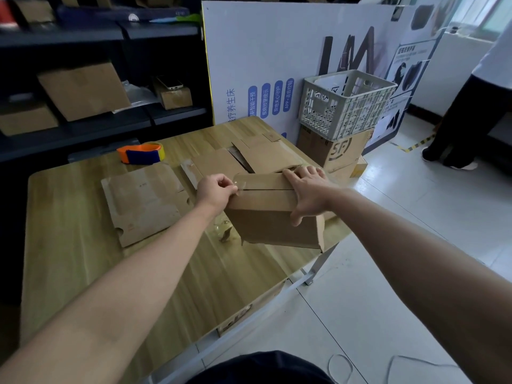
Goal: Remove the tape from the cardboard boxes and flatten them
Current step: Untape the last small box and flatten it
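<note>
Held at the centre of the frame over the right edge of the pale wooden worktop (83,245), the small brown cardboard box (277,220) looks light, stiff yet dentable, so the right hand (307,191) steadies it well, fingers (310,172) spread across the lid, thumb down the front face. The left hand (214,189) pinches the end of the clear tape (240,184) at the left of the lid seam, a slippery film likely to tear unless peeled low. At upper right a white lattice plastic crate (346,112) on a brown printed carton (336,152) holds what seem white sheets (332,85); the box's inside is hidden.
</note>
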Motion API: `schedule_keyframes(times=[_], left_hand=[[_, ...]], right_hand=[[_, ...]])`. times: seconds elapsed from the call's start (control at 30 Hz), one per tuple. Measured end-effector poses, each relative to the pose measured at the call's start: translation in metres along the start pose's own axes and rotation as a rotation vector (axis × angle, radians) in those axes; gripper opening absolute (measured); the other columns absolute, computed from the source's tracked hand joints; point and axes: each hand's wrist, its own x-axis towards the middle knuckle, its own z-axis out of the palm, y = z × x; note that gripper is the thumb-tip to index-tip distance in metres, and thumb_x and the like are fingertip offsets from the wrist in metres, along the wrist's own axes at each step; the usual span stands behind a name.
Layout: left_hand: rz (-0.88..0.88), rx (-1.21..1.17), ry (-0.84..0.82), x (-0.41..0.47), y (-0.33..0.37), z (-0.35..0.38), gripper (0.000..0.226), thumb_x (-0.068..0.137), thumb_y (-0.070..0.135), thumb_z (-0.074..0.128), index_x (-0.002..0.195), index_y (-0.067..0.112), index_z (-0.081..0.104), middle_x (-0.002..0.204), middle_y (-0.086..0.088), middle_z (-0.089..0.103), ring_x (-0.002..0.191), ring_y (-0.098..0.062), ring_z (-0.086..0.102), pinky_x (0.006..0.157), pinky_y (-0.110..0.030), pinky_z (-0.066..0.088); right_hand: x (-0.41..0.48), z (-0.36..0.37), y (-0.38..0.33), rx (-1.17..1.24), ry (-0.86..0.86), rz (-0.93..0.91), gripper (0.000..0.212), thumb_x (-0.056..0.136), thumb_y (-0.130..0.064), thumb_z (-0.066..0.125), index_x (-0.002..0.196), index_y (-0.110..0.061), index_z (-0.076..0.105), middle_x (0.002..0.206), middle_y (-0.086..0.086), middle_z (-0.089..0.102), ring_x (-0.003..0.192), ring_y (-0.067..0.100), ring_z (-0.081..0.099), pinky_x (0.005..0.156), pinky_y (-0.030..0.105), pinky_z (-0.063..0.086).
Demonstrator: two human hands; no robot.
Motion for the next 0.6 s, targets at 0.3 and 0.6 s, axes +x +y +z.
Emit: schedule_keyframes(times=[0.3,0.6], left_hand=[[-0.408,-0.437,0.42,0.026,-0.012,-0.012,0.024,0.082,0.004,0.068,0.097,0.012,0.051,0.098,-0.004,0.06,0.077,-0.015,0.06,0.061,-0.023,0.053],[-0.562,-0.3,0.568,0.038,-0.058,-0.034,0.024,0.092,0.003,0.05,0.072,0.017,0.049,0.116,-0.012,0.06,0.097,-0.027,0.062,0.075,-0.027,0.051]], right_hand=[[-0.004,-0.02,0.023,0.069,0.071,0.085,0.121,0.051,-0.049,0.08,0.147,-0.026,0.011,0.137,0.008,0.028,0.126,0.029,0.024,0.112,0.046,0.02],[-0.002,-0.024,0.052,0.127,0.156,0.211,0.12,0.053,-0.041,0.083,0.146,-0.027,0.009,0.137,0.009,0.027,0.123,0.031,0.027,0.104,0.049,0.028]])
